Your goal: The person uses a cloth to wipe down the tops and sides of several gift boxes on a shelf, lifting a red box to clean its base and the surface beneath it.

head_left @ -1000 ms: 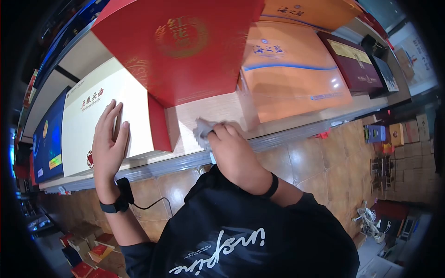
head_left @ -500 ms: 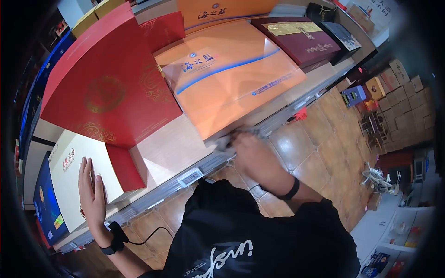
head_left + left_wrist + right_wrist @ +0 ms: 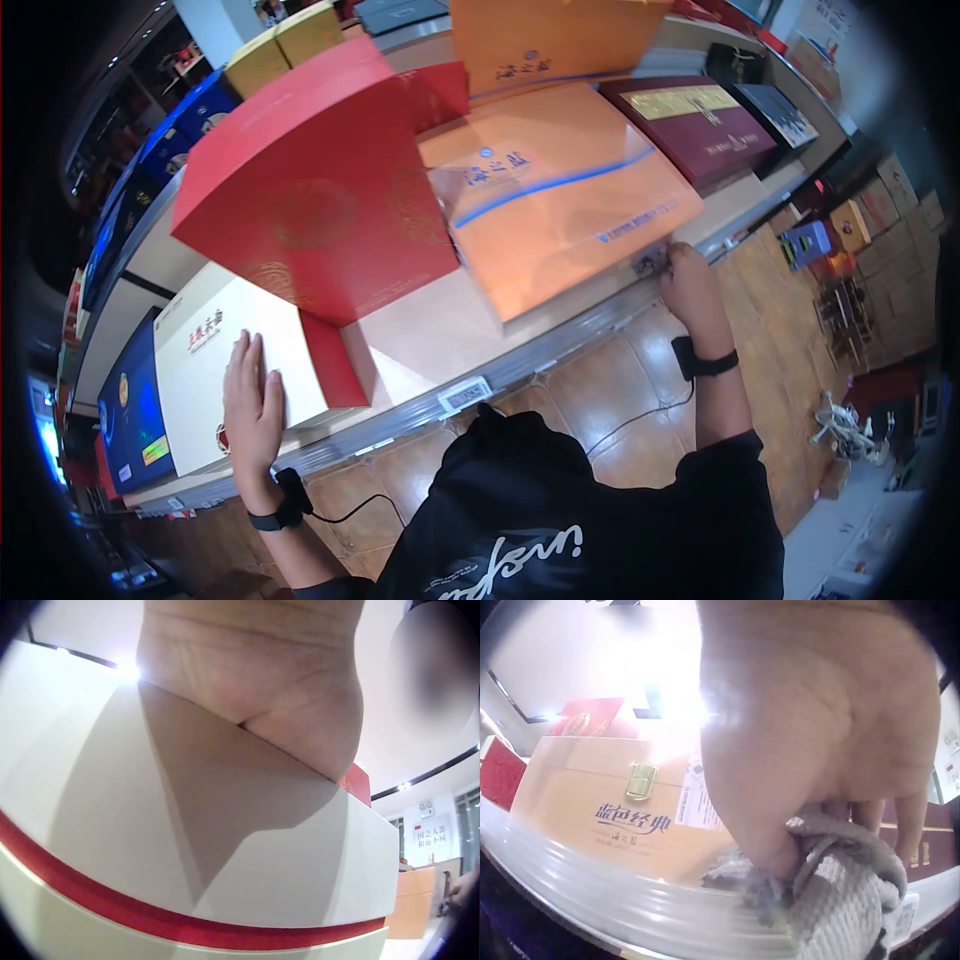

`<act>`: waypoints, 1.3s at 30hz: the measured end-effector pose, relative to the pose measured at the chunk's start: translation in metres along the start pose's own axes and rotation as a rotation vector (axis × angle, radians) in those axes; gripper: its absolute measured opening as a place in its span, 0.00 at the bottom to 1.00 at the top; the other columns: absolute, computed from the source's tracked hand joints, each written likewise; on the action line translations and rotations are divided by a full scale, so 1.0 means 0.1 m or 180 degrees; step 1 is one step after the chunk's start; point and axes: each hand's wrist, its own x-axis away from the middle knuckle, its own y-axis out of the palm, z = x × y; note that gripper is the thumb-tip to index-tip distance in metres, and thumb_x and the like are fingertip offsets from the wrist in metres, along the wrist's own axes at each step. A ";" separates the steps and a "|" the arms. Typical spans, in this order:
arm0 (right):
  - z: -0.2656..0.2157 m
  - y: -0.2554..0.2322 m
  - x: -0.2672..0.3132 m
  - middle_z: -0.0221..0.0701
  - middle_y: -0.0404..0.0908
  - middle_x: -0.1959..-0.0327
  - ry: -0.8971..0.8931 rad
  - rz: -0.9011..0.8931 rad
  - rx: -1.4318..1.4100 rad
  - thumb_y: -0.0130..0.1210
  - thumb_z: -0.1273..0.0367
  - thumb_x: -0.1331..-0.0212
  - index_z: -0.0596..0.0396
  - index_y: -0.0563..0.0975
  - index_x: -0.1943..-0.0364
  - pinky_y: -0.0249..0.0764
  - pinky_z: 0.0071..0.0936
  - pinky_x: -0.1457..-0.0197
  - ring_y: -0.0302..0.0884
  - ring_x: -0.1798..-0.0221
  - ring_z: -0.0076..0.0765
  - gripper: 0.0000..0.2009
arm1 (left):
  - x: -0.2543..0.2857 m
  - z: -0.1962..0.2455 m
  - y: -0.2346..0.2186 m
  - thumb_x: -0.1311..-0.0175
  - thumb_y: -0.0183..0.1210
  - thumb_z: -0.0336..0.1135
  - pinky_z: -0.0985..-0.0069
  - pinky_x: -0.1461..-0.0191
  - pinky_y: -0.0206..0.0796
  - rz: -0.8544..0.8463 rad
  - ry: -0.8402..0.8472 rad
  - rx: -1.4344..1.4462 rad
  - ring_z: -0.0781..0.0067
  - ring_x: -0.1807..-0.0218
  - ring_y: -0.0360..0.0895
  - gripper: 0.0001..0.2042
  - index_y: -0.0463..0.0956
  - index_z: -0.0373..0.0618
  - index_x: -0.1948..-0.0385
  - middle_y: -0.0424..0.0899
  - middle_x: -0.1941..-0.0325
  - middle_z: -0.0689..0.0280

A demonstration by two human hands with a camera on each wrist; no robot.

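My left hand (image 3: 252,412) rests with straight fingers on the lid of a white gift box (image 3: 190,385) with red lettering. In the left wrist view, the heel of that hand lies along the top edge of the box, above its red band (image 3: 150,924). The right hand (image 3: 692,298) grips a bunched grey cloth (image 3: 840,911) with a ribbed weave. It is at the shelf's front edge, by the front right corner of an orange box (image 3: 570,215). In the right wrist view the cloth lies over the clear edge strip (image 3: 667,911).
A tall red box (image 3: 340,215) stands between the white and orange boxes. Maroon (image 3: 700,130) and black (image 3: 775,112) boxes lie further right, a blue box (image 3: 135,410) at the left. A price tag (image 3: 465,394) sits on the shelf edge. Cables hang from both wrists.
My right hand has moved the cloth rightward along the shelf front, from beside the red box to the orange box's right corner. The left hand stays on the white box. The head view has shifted.
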 end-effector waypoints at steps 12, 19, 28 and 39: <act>-0.68 -0.07 0.41 0.48 0.84 0.48 -0.1094 -0.0126 -0.0230 0.61 0.73 0.48 0.62 0.82 0.51 0.79 0.49 0.39 0.81 0.44 0.60 0.18 | 0.00 0.14 -0.09 0.25 0.56 0.40 0.52 0.15 0.50 0.0030 -0.0198 0.0013 0.46 0.19 0.64 0.26 0.72 0.43 0.27 0.68 0.19 0.50; -1.21 -0.45 0.54 0.45 0.86 0.57 -0.1361 -0.1003 -0.1222 0.64 0.68 0.45 0.58 0.83 0.50 0.80 0.47 0.50 0.85 0.54 0.58 0.17 | 0.01 0.14 -0.09 0.27 0.58 0.39 0.50 0.15 0.50 0.0110 -0.0166 0.0059 0.45 0.19 0.64 0.26 0.73 0.43 0.28 0.69 0.20 0.49; -1.73 -1.09 0.15 0.32 0.83 0.62 -0.1087 -0.2084 -0.3338 0.61 0.70 0.36 0.61 0.80 0.45 0.77 0.28 0.53 0.80 0.59 0.25 0.17 | -0.03 0.09 -0.19 0.29 0.62 0.39 0.52 0.17 0.54 0.0108 -0.0156 0.0590 0.41 0.20 0.66 0.25 0.76 0.40 0.33 0.71 0.22 0.44; -2.82 -1.93 -0.35 0.33 0.79 0.44 -0.2182 -0.0339 -0.3878 0.58 0.73 0.31 0.59 0.70 0.37 0.75 0.27 0.39 0.76 0.44 0.24 0.20 | -0.29 0.80 -1.42 0.26 0.63 0.36 0.57 0.22 0.65 0.0191 0.0283 0.1966 0.53 0.24 0.72 0.25 0.72 0.42 0.30 0.77 0.27 0.53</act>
